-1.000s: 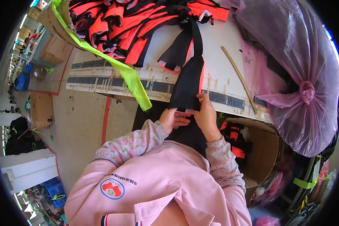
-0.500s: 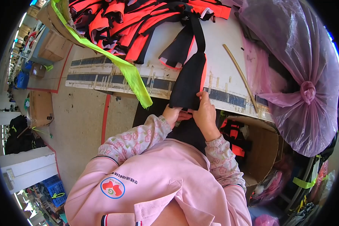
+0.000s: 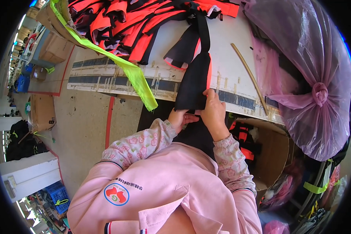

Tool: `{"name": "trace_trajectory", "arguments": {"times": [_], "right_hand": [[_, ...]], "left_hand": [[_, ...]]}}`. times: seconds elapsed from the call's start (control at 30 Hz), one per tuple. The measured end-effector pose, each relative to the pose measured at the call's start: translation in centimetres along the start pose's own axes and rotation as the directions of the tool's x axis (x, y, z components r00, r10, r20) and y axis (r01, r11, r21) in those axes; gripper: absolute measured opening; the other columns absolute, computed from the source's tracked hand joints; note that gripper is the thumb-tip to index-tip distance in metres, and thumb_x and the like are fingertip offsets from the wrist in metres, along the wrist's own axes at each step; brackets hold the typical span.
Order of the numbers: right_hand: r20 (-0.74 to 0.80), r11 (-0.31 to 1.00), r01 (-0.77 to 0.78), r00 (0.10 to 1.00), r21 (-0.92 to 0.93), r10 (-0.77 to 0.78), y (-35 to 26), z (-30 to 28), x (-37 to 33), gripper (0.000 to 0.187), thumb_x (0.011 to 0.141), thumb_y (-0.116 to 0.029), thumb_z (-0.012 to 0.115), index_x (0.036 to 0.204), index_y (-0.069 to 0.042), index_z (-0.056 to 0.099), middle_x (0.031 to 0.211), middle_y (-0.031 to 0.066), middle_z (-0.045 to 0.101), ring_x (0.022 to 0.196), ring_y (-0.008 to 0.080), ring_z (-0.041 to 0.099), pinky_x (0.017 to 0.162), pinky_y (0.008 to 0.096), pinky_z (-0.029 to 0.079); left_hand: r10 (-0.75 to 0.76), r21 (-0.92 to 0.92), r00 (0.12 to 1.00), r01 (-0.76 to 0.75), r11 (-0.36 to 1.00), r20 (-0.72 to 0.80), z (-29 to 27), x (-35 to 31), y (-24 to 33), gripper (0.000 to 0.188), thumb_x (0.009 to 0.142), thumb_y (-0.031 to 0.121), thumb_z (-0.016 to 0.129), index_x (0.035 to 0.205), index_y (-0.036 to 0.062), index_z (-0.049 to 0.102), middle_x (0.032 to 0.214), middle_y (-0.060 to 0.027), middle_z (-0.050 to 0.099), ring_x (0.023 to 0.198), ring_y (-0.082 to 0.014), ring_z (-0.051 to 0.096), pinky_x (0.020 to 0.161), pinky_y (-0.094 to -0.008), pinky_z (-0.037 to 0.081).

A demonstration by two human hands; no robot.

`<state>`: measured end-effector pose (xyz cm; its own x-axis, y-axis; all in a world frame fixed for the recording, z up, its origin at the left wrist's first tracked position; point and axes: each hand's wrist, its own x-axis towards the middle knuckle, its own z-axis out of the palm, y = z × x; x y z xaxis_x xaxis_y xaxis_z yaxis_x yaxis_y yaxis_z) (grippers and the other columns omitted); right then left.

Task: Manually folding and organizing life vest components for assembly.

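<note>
A black fabric piece with an orange edge [image 3: 194, 84] hangs over the front edge of the table, its wide end toward me. My left hand [image 3: 178, 119] is closed on the lower left of that end, the fingers partly under the cloth. On its lower right corner my right hand [image 3: 214, 112] is closed, thumb and fingers pinching the edge. A narrow black strip [image 3: 203, 33] runs from the piece up to the pile of orange and black fabric pieces [image 3: 132, 27]. Another black piece with an orange edge [image 3: 182, 46] lies just left of the strip.
A thin wooden stick [image 3: 249, 78] lies on the white table [image 3: 232, 72]. At the right hangs a knotted pink plastic bag [image 3: 319, 117]. A lime-green strip [image 3: 134, 76] drapes over the table's left side. Below the table, a cardboard box [image 3: 271, 150] holds orange and black pieces.
My right hand has turned slightly, and its fingers sit a little higher along the edge. The cloth's lower end has shifted slightly. Both hands keep their hold.
</note>
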<state>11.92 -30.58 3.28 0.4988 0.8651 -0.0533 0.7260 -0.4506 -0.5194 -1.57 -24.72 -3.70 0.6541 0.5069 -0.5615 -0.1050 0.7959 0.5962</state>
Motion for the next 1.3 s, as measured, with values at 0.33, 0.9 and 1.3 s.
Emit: {"name": "trace_trajectory", "arguments": {"times": [0.33, 0.9, 1.3], "right_hand": [[0.000, 0.993, 0.112, 0.994, -0.041, -0.113, 1.0, 0.6, -0.1, 0.056, 0.061, -0.009, 0.076, 0.109, -0.009, 0.046, 0.097, 0.0116, 0.055, 0.086, 0.0303, 0.060, 0.073, 0.0413, 0.045], [-0.220, 0.696, -0.184, 0.975, -0.694, 0.038, 17.1, -7.6, 2.5, 0.014, 0.081, -0.010, 0.052, 0.094, -0.003, 0.053, 0.093, 0.0148, 0.057, 0.089, 0.0320, 0.058, 0.069, 0.0405, 0.051], [0.432, 0.793, -0.407, 0.878, 0.453, 0.204, 9.3, -10.7, -17.7, 0.015, 0.093, -0.010, 0.045, 0.093, -0.001, 0.058, 0.059, -0.0012, 0.051, 0.051, 0.0038, 0.046, 0.046, 0.0206, 0.037]], "left_hand": [[0.015, 0.054, 1.000, -0.016, 0.998, 0.021, 1.3, 0.7, -0.5, 0.035, 0.093, 0.033, 0.046, 0.114, 0.0056, 0.052, 0.093, -0.0114, 0.064, 0.076, -0.0232, 0.065, 0.069, -0.0359, 0.055], [-0.009, 0.189, 0.999, -0.001, 0.982, 0.050, 2.1, -0.2, 0.2, 0.029, 0.095, 0.025, 0.043, 0.114, 0.0064, 0.054, 0.099, -0.0125, 0.062, 0.080, -0.0227, 0.064, 0.060, -0.0333, 0.055], [-0.024, 0.236, 0.997, 0.006, 0.972, 0.077, 1.0, 0.7, -1.4, 0.028, 0.096, 0.018, 0.035, 0.115, 0.0063, 0.052, 0.099, -0.0131, 0.063, 0.078, -0.0228, 0.065, 0.064, -0.0356, 0.055]]}}
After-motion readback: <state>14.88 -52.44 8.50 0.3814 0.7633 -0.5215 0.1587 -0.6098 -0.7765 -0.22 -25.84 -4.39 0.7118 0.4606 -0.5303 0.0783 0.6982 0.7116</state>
